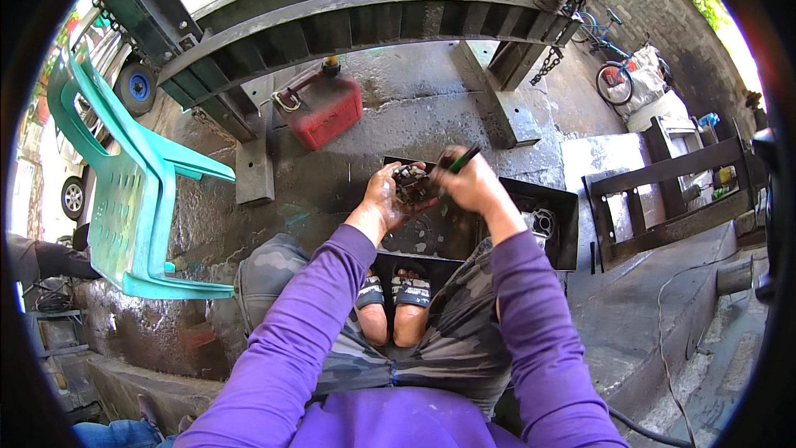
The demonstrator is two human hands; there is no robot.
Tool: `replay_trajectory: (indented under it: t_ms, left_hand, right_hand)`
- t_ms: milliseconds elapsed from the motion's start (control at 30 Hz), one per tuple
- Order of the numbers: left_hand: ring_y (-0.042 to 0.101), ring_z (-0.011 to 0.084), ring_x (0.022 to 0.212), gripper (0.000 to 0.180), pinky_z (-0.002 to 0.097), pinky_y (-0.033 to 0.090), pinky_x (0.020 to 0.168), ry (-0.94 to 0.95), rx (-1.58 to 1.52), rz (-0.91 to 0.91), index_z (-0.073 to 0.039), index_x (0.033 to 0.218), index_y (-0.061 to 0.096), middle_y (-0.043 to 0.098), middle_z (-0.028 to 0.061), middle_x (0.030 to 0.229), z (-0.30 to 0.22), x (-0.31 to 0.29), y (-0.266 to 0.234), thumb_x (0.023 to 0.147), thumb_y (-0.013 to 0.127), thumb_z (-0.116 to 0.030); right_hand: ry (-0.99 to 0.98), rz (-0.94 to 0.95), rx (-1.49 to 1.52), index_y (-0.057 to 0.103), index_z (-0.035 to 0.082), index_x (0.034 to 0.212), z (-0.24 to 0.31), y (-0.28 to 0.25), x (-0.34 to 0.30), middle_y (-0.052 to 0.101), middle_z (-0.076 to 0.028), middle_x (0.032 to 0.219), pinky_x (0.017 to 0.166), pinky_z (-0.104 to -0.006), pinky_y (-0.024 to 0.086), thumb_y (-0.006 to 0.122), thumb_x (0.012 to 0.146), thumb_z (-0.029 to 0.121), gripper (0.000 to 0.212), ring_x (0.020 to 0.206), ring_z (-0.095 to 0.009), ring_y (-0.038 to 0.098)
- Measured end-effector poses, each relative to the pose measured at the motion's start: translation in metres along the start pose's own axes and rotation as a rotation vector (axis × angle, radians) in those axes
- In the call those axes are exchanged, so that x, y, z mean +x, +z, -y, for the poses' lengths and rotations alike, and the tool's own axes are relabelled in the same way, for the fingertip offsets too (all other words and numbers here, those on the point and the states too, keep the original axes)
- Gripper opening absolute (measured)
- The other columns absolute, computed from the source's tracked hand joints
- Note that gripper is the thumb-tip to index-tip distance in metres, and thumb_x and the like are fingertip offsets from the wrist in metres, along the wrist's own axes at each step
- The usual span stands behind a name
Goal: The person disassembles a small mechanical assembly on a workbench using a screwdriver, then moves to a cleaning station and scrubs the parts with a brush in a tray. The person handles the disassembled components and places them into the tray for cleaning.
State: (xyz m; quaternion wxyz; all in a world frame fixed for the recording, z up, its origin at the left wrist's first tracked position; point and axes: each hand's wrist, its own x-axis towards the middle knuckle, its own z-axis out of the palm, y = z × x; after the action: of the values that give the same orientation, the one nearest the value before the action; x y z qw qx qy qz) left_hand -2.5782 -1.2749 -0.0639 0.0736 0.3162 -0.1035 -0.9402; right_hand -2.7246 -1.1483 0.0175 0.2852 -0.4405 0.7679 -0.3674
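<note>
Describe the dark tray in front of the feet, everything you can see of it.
The tray is a wide, open, rectangular box with low, straight walls, dark and grimy, apparently metal. Its bottom looks brown and wet, with pale marks. It lies flat just beyond the sandalled feet; whether the toes touch it is unclear. A grey metal part rests in its right end. The left hand and right hand are above it, hiding some of it.
</note>
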Motion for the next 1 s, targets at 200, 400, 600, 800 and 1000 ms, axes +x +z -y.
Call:
replay_trajectory:
  t_ms: [200,400,600,800,1000]
  left_hand:
    - [0.071,0.0315,0.096,0.045,0.0560,0.058,0.089,-0.002,0.053,0.018,-0.008,0.112,0.071,0.075,0.0125,0.102,0.004,-0.006,0.009,0.107,0.040,-0.041]
    - [0.071,0.0287,0.080,0.035,0.0503,0.061,0.072,0.093,0.212,0.047,-0.014,0.102,0.070,0.074,0.0078,0.092,0.011,0.004,0.009,0.105,0.046,-0.039]
    - [0.061,0.0206,0.062,0.042,0.0368,0.045,0.055,0.009,0.270,-0.041,-0.019,0.092,0.067,0.063,0.0016,0.073,0.009,0.002,0.010,0.099,0.049,-0.056]
    - [0.051,0.0139,0.056,0.044,0.0331,0.039,0.048,0.027,0.583,-0.111,-0.018,0.098,0.070,0.062,-0.0008,0.075,0.021,-0.003,0.014,0.106,0.039,-0.048]
    - [0.057,0.0106,0.061,0.033,0.0278,0.038,0.048,0.147,0.654,-0.120,-0.020,0.104,0.068,0.066,-0.0028,0.081,0.023,-0.011,0.017,0.107,0.045,-0.043]
  right_hand:
    - [-0.171,0.095,0.013,0.071,-0.002,0.095,0.013,-0.002,-0.006,0.075,-0.021,0.086,0.070,-0.0414,0.056,0.079,0.090,0.018,0.022,0.075,-0.033,0.072]
    - [-0.214,0.134,0.070,0.069,0.000,0.104,0.008,0.006,-0.004,0.072,-0.014,0.083,0.074,-0.0385,0.053,0.075,0.095,0.020,0.023,0.078,-0.020,0.065]
    - [-0.084,-0.214,-0.015,0.070,-0.001,0.103,0.003,-0.002,-0.004,0.075,-0.010,0.087,0.072,-0.0374,0.055,0.077,0.094,0.018,0.022,0.076,-0.018,0.068]
    - [-0.109,-0.047,0.081,0.071,-0.001,0.100,0.009,-0.005,-0.003,0.074,-0.011,0.084,0.075,-0.0361,0.057,0.078,0.091,0.016,0.021,0.076,-0.021,0.068]
    - [-0.122,0.113,0.177,0.068,-0.003,0.092,0.003,-0.004,0.004,0.070,-0.012,0.076,0.071,-0.0369,0.054,0.076,0.093,0.021,0.026,0.075,-0.017,0.064]
